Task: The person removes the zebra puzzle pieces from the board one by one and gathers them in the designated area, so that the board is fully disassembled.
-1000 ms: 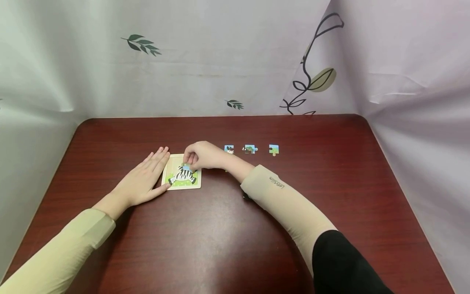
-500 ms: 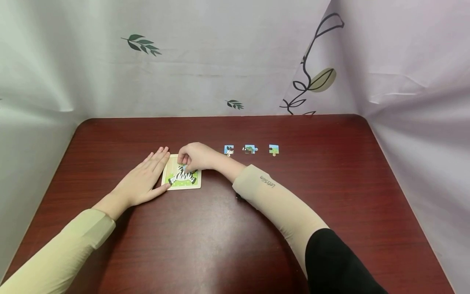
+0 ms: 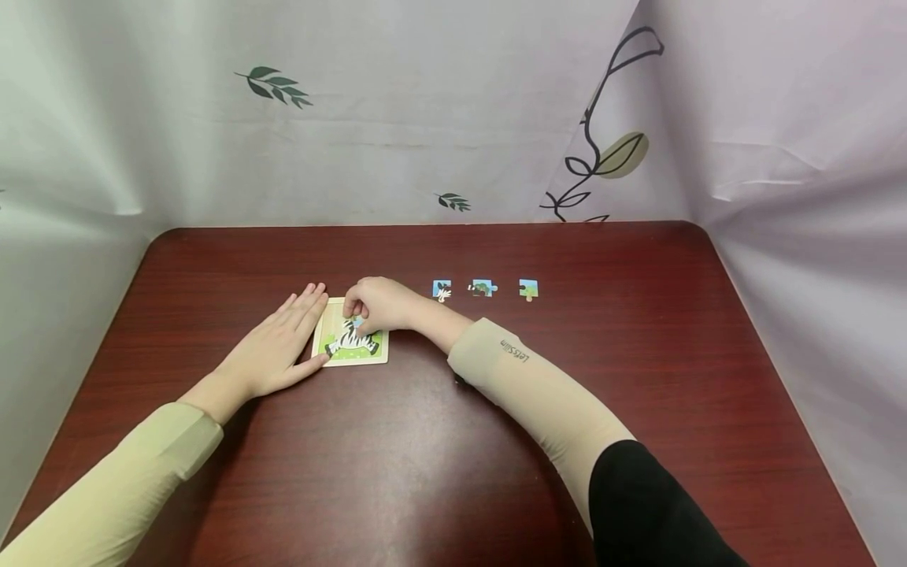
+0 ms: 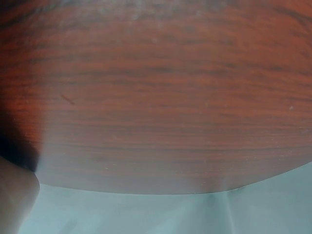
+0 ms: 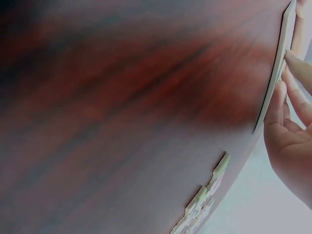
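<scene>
A small square wooden puzzle board [image 3: 356, 363] with a pale rim lies on the table, and a partly assembled zebra picture on green [image 3: 352, 339] fills its lower part. My left hand [image 3: 272, 346] rests with straight fingers along its left edge, the thumb at the lower left corner. Over the upper part of the board, my right hand [image 3: 386, 303] pinches a puzzle piece [image 3: 357, 321] with some blue on it; the fingers hide most of it. In the right wrist view, the fingertips are right at the board [image 5: 274, 83], seen nearly edge-on.
Behind the right forearm lie three loose puzzle pieces in a row: a zebra piece [image 3: 442, 290], a blue and green piece [image 3: 483, 288] and a piece with a lower tab [image 3: 528, 289]. The dark red table [image 3: 397, 472] meets a pale patterned curtain [image 3: 397, 118] at the back.
My right hand has shifted slightly left over the board with the piece, then nearly stopped. My left hand and the loose pieces have stayed put.
</scene>
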{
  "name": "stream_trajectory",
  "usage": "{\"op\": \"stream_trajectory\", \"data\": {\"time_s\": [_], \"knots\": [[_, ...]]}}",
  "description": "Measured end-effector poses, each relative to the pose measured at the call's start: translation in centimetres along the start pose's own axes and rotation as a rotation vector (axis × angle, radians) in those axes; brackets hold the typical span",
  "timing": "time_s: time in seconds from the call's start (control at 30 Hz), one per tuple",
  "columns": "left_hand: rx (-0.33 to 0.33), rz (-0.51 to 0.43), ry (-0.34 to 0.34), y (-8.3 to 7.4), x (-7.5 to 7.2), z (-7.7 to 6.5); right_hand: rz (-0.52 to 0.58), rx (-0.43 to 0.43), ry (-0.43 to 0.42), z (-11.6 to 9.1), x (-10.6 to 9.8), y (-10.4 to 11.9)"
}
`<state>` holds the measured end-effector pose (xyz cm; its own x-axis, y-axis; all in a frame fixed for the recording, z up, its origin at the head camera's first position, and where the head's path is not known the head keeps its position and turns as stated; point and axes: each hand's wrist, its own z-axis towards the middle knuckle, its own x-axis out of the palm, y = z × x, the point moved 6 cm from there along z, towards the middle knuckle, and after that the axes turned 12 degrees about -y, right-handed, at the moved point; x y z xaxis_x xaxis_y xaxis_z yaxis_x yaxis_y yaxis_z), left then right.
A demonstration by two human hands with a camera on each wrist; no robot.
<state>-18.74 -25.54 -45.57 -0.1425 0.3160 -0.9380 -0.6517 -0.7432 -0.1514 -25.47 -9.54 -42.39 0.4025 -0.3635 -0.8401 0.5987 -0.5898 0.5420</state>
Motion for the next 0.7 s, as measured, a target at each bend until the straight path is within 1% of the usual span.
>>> {"op": "stream_trajectory", "data": {"time_s": [0.37,0.7], "knots": [[0.003,0.006,-0.001,0.01,0.03,0.05,-0.047,-0.028,0.022,-0.21,-0.06,0.35],[-0.004,0.007,0.012,0.06,0.11,0.02,-0.102,-0.048,0.03,-0.05,0.05,0.5]]}}
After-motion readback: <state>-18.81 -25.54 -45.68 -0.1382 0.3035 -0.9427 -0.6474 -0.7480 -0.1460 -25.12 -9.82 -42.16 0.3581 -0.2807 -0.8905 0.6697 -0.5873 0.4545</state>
